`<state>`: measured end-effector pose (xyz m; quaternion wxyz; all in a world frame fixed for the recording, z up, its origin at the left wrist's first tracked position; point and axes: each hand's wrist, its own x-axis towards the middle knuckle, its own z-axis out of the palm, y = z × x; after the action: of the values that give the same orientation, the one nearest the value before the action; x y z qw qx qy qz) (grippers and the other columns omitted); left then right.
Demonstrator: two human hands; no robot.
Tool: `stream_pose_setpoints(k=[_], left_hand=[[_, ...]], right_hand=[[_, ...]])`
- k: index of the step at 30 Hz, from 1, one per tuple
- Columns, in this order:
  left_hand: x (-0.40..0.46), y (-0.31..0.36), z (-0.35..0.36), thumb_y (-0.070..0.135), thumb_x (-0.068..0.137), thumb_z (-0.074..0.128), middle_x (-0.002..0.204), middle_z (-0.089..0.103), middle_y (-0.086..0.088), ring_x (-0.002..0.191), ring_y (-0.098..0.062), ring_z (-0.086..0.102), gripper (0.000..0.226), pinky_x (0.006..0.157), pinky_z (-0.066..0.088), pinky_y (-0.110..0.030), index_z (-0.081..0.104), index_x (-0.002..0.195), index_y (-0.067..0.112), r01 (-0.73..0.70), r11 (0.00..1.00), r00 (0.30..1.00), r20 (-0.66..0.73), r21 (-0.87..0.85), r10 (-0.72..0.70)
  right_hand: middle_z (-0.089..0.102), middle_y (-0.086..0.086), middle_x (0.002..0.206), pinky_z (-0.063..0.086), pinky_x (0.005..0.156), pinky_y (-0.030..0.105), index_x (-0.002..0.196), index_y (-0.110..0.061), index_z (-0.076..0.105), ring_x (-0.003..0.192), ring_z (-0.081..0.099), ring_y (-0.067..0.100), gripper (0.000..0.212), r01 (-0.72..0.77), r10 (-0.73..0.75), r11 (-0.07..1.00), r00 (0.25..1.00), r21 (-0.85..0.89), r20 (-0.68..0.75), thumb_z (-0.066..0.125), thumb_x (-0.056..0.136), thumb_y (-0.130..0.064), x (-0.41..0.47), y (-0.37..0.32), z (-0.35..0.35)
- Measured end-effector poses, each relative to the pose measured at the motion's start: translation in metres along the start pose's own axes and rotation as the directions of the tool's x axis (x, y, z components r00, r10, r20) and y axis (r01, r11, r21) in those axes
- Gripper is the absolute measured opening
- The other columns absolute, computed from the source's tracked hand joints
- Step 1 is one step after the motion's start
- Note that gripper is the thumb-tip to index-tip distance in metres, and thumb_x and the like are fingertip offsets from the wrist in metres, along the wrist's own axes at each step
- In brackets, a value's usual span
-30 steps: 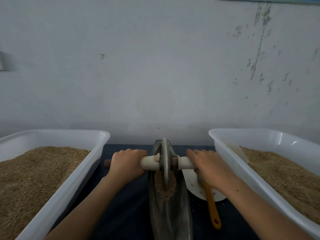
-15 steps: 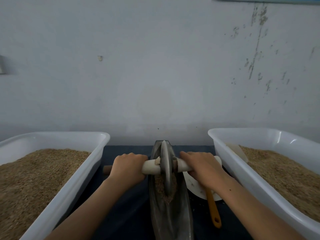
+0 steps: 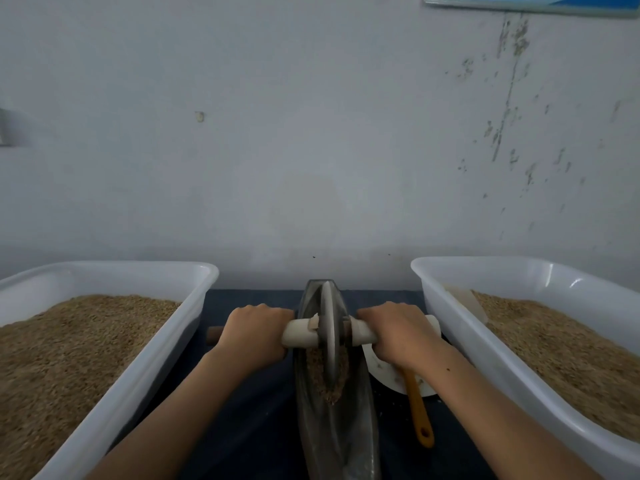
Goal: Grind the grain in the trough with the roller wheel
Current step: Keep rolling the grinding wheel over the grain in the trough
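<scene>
Two hands are on the axle of the roller wheel, and I see both clenched around it. My left hand wraps the pale sleeve of the handle on its side, fingers curled over the top, with a short brown stub of the axle poking out past the knuckles. My right hand grips the matching sleeve on the other side, its fingers folded over the far edge. The wheel stands upright on its rim in the far half of the metal trough, with the grain heaped around its lower edge on both sides. The near half of the trough looks mostly bare metal.

Just right of the trough, under my right wrist, a white plate lies on the dark table, and an orange-handled tool rests on it with the handle pointing toward me. A white bin full of grain flanks me on the left, and another white bin on the right; a pale scoop leans inside the right one.

The trough runs straight away from me toward the wall, and its far tip sits close to it. The left bin's rim lies near my left forearm; the right bin's rim lies just beside my right one.
</scene>
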<state>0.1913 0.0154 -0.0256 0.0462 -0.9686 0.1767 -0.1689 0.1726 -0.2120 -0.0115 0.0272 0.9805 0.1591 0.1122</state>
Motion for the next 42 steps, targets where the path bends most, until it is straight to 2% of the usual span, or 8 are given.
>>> stream_pose_setpoints(k=[4,6,12,19,28,32,37,42], left_hand=[[0.000,-0.004,-0.005,0.038,0.080,0.062,0.102,0.064,0.008,0.093,-0.014,0.060,0.033,0.070,0.038,-0.027,0.055,0.111,0.034,-0.023,0.999,0.996,0.090,-0.022,0.025],[0.003,-0.005,-0.005,0.038,0.079,0.062,0.101,0.064,0.008,0.093,-0.015,0.060,0.033,0.070,0.038,-0.028,0.056,0.111,0.034,-0.009,1.000,0.993,0.115,-0.022,0.012],[0.016,-0.009,-0.001,0.043,0.081,0.057,0.099,0.064,0.007,0.092,-0.016,0.060,0.026,0.070,0.037,-0.029,0.055,0.105,0.032,0.016,1.000,1.000,0.001,0.003,-0.016],[0.009,-0.008,0.002,0.044,0.084,0.054,0.097,0.064,0.007,0.089,-0.017,0.061,0.025,0.068,0.038,-0.028,0.052,0.105,0.030,-0.008,1.000,0.999,-0.049,-0.008,0.008],[-0.002,-0.009,-0.010,0.039,0.078,0.062,0.102,0.065,0.008,0.094,-0.015,0.061,0.033,0.069,0.038,-0.027,0.057,0.110,0.036,-0.026,1.000,0.992,0.126,0.008,0.025],[0.004,-0.007,-0.007,0.037,0.080,0.060,0.100,0.065,0.007,0.093,-0.016,0.061,0.025,0.070,0.039,-0.027,0.058,0.105,0.032,-0.008,1.000,0.996,0.093,-0.021,0.010],[0.007,-0.005,-0.005,0.037,0.083,0.056,0.096,0.064,0.007,0.089,-0.017,0.060,0.016,0.067,0.036,-0.027,0.054,0.097,0.030,0.023,0.999,1.000,-0.017,-0.045,-0.024],[0.004,-0.003,-0.008,0.037,0.083,0.057,0.100,0.065,0.006,0.092,-0.016,0.061,0.022,0.069,0.038,-0.027,0.057,0.104,0.030,0.000,1.000,0.999,0.044,-0.027,0.001]], right_hand=[[0.064,0.002,0.105,0.047,0.078,0.033,0.115,-0.025,0.059,0.094,0.061,0.021,0.035,-0.038,0.043,0.999,0.987,-0.033,0.156,0.061,0.082,-0.014,0.001,-0.003,-0.010],[0.064,0.003,0.106,0.045,0.076,0.032,0.117,-0.023,0.059,0.094,0.061,0.022,0.035,-0.047,0.052,0.998,0.982,-0.035,0.180,0.061,0.083,-0.014,0.004,-0.004,-0.012],[0.063,0.007,0.108,0.041,0.075,0.031,0.115,-0.015,0.059,0.096,0.060,0.024,0.028,-0.108,0.114,0.993,0.981,-0.046,0.156,0.058,0.087,-0.013,0.017,-0.007,-0.012],[0.064,0.005,0.110,0.046,0.083,0.035,0.117,-0.021,0.058,0.099,0.061,0.024,0.030,-0.079,0.083,0.995,0.994,-0.060,0.074,0.057,0.088,-0.011,0.015,-0.009,-0.006],[0.063,0.004,0.112,0.046,0.081,0.032,0.127,-0.023,0.055,0.099,0.061,0.022,0.043,-0.042,0.055,0.998,0.965,-0.056,0.258,0.060,0.086,-0.011,0.005,-0.006,-0.016],[0.063,0.005,0.110,0.042,0.076,0.030,0.120,-0.019,0.058,0.098,0.061,0.023,0.034,-0.081,0.093,0.994,0.977,-0.069,0.192,0.059,0.087,-0.011,0.012,-0.008,-0.009],[0.064,0.004,0.110,0.044,0.083,0.034,0.114,-0.022,0.057,0.100,0.060,0.024,0.028,-0.119,0.121,0.992,0.991,-0.032,0.064,0.055,0.089,-0.010,0.022,-0.011,-0.004],[0.065,0.003,0.110,0.047,0.085,0.035,0.116,-0.025,0.057,0.100,0.061,0.023,0.033,-0.084,0.087,0.996,0.993,-0.036,0.080,0.055,0.088,-0.009,0.013,-0.011,-0.004]])
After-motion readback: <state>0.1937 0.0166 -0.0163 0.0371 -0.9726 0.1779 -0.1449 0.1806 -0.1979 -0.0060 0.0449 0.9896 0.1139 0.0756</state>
